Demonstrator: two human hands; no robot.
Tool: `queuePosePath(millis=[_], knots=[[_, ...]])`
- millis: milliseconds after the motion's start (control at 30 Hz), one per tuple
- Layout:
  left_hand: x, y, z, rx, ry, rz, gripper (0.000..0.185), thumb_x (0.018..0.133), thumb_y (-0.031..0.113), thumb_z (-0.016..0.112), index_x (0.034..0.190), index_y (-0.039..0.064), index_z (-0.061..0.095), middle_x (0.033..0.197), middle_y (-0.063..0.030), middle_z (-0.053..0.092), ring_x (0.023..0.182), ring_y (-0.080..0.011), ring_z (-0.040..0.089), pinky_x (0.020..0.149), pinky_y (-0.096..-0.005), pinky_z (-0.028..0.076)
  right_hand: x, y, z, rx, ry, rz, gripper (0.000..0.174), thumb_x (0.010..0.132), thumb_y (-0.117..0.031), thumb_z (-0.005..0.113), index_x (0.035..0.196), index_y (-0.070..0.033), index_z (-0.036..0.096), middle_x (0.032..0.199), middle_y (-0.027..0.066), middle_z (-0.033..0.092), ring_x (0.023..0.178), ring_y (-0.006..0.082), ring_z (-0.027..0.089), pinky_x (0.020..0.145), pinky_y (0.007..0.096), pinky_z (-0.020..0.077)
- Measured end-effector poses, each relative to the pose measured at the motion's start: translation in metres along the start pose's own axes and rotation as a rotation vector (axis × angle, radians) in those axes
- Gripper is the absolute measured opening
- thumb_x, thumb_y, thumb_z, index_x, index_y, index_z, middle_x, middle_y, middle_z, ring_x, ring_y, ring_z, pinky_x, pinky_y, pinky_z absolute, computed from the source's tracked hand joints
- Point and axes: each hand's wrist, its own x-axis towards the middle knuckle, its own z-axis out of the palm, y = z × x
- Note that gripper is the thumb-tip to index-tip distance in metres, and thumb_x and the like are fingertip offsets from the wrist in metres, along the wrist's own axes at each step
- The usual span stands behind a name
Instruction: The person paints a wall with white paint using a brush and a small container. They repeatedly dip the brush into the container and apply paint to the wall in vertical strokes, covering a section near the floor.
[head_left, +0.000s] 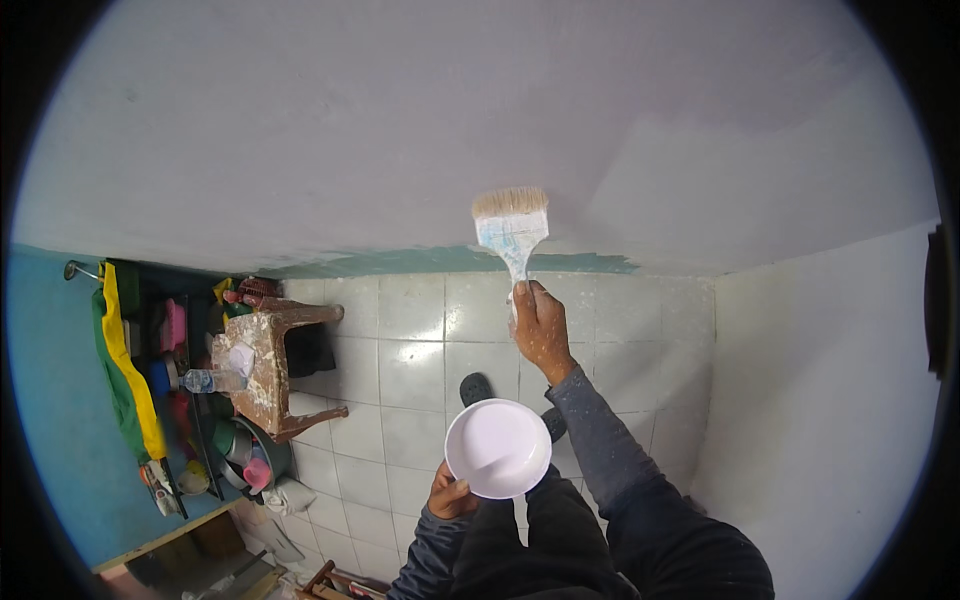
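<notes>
My right hand (541, 326) grips the handle of a wide paintbrush (513, 225), its white ferrule smeared with pale paint and blue. The pale bristles point at the wall (375, 150) in front of me; whether they touch it I cannot tell. Low on that wall runs an uneven strip of green paint (420, 260), below a pale lilac-grey coat. In my left hand (451, 493) is a round bowl (498, 448), thumb over its rim, with pale lilac paint in it. Paint specks dot my right hand and sleeve.
A paint-splashed brown plastic stool (259, 367) stands at the left, a clear plastic bottle (214, 381) on it. Behind it, a rack (196, 420) and a tub (277, 450) hold household items beside a blue wall (52, 390). White tiles (412, 367) cover the floor. A pale wall (802, 375) bounds the right.
</notes>
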Motion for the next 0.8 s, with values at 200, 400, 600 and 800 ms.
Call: queuePosePath(millis=[200, 400, 600, 800], knots=[[0.001, 0.003, 0.002, 0.028, -0.01, -0.016, 0.091, 0.076, 0.03, 0.077, 0.146, -0.007, 0.032, 0.136, -0.0221, 0.052, 0.123, -0.0361, 0.056, 0.103, -0.0485, 0.047, 0.025, 0.017, 0.007, 0.091, 0.002, 0.088, 0.045, 0.104, -0.038, 0.04, 0.096, 0.001, 0.061, 0.07, 0.019, 0.064, 0.063, 0.0366, 0.066, 0.062, 0.0447, 0.0483], [0.001, 0.004, 0.009, -0.058, 0.002, 0.014, 0.08, 0.074, 0.021, 0.075, 0.14, -0.007, 0.04, 0.127, -0.0197, 0.06, 0.114, -0.0326, 0.061, 0.101, -0.0453, 0.048, 0.034, 0.116, 0.029, -0.134, 0.055, 0.079, 0.052, 0.104, -0.043, 0.038, 0.096, 0.002, 0.062, 0.074, 0.0195, 0.065, 0.066, 0.0344, 0.066, 0.066, 0.046, 0.0486], [-0.005, 0.001, 0.005, -0.045, 0.042, 0.017, 0.074, 0.073, 0.017, 0.074, 0.137, -0.007, 0.044, 0.122, -0.0185, 0.063, 0.111, -0.0308, 0.063, 0.1, -0.0431, 0.048, 0.035, 0.171, 0.034, 0.139, -0.062, 0.41, 0.054, 0.103, -0.051, 0.041, 0.09, -0.001, 0.059, 0.066, 0.0082, 0.056, 0.051, 0.0175, 0.053, 0.049, 0.0348, 0.0412], [-0.011, -0.002, 0.005, -0.057, 0.04, 0.02, 0.076, 0.073, 0.018, 0.075, 0.138, -0.006, 0.044, 0.124, -0.0186, 0.062, 0.113, -0.0318, 0.062, 0.101, -0.0445, 0.048, 0.053, 0.165, 0.01, 0.094, -0.181, 0.612, 0.047, 0.102, -0.048, 0.048, 0.093, -0.003, 0.059, 0.061, 0.004, 0.053, 0.043, 0.0132, 0.043, 0.037, 0.0315, 0.03]])
